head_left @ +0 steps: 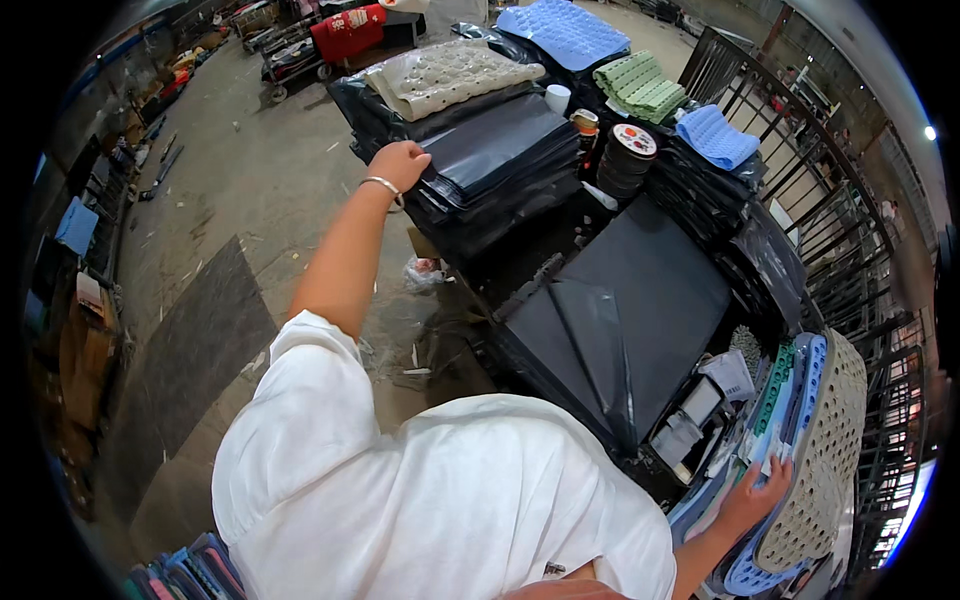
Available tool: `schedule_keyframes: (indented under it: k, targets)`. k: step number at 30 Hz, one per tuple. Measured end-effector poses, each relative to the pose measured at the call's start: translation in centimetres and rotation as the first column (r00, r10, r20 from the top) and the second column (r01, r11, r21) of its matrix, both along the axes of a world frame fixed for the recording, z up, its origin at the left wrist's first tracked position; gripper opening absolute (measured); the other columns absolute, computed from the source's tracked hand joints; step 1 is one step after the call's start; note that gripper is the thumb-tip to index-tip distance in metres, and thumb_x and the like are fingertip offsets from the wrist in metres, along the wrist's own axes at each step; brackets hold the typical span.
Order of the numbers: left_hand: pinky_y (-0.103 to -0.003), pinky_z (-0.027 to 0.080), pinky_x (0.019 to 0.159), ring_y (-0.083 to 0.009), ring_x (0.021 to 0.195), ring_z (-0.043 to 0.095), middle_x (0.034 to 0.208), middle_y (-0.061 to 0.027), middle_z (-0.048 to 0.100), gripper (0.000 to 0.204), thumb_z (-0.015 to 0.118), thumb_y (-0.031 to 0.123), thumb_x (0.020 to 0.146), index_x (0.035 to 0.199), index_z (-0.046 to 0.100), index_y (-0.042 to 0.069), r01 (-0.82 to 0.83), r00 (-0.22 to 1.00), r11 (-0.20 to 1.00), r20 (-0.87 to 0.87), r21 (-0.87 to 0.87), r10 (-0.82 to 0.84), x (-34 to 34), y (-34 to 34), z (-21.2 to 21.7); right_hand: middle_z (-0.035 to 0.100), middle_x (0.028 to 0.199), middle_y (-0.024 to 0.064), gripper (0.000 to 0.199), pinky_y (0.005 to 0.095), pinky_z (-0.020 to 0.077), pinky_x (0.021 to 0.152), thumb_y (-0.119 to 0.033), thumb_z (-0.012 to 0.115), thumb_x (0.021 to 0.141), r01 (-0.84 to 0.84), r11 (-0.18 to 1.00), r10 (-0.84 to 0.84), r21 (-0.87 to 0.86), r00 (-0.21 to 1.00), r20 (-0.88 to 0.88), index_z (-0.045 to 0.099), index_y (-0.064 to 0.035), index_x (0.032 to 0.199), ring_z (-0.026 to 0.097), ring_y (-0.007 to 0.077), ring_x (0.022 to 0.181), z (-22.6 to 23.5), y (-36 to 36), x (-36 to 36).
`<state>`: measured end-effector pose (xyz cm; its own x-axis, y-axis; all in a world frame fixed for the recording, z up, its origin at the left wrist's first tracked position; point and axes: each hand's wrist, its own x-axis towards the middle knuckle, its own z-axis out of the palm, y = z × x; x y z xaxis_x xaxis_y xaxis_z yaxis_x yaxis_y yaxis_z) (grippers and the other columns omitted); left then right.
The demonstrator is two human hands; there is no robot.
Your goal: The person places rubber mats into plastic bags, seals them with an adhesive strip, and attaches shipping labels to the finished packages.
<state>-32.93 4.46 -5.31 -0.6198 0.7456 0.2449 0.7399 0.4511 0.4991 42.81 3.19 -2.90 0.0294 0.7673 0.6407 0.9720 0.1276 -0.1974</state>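
Note:
At the near-left corner of a stack of black plastic bags, my left hand has its fingers curled together on the upper bags. The exact pinch is partly hidden by the hand itself. On my right, several perforated rubber-like mats in beige, blue and green stand on edge, side by side. My right hand rests against their upper edges with its fingers stretched out and apart. Between the hands, a flat black plastic bag lies on the worktable, its near corner folded over.
A folded beige mat lies on the far bags, with blue and green mats beyond. A white cup and a round tin stand among the stacks. Black railings run along the right. A dark sheet lies on the floor.

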Motion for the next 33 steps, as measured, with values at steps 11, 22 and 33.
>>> schedule_keyframes:
  k: [11,22,33]
  targets:
    - [-0.037,0.047,0.099,-0.0287,0.111,0.063,0.117,-0.0154,0.066,0.058,0.071,0.048,0.079,0.116,0.066,0.003,-0.065,0.986,0.843,-0.164,-0.534,-0.028,-1.1,9.4,2.4,0.053,0.129,0.0191,0.028,0.0447,0.0403,0.1,-0.009,0.066,0.08,-0.305,0.916,0.306,-0.262,0.951,-0.039,0.061,-0.0018,0.107,0.051,0.0388,0.117,-2.3,0.4,-19.3]
    - [-0.036,0.048,0.094,-0.0293,0.112,0.062,0.119,-0.0176,0.065,0.067,0.086,0.036,0.064,0.115,0.067,-0.003,0.263,0.961,0.755,0.231,-0.601,-0.152,-6.2,18.0,0.1,0.056,0.126,0.0172,0.03,0.0422,0.0459,0.094,-0.01,0.069,0.076,-0.391,0.841,0.369,-0.374,0.92,-0.132,0.064,-0.0029,0.104,0.057,0.0355,0.111,-5.7,0.0,-25.2]
    - [-0.037,0.053,0.084,-0.0273,0.091,0.067,0.107,-0.016,0.068,0.062,0.078,0.007,0.066,0.122,0.056,-0.007,0.427,0.76,0.903,0.52,0.051,-0.389,1.5,14.3,8.3,0.061,0.114,0.0177,0.026,0.0419,0.0484,0.09,-0.012,0.069,0.077,-0.592,0.727,0.497,-0.348,0.803,-0.329,0.064,-0.0024,0.1,0.059,0.0379,0.104,-9.0,3.0,-24.1]
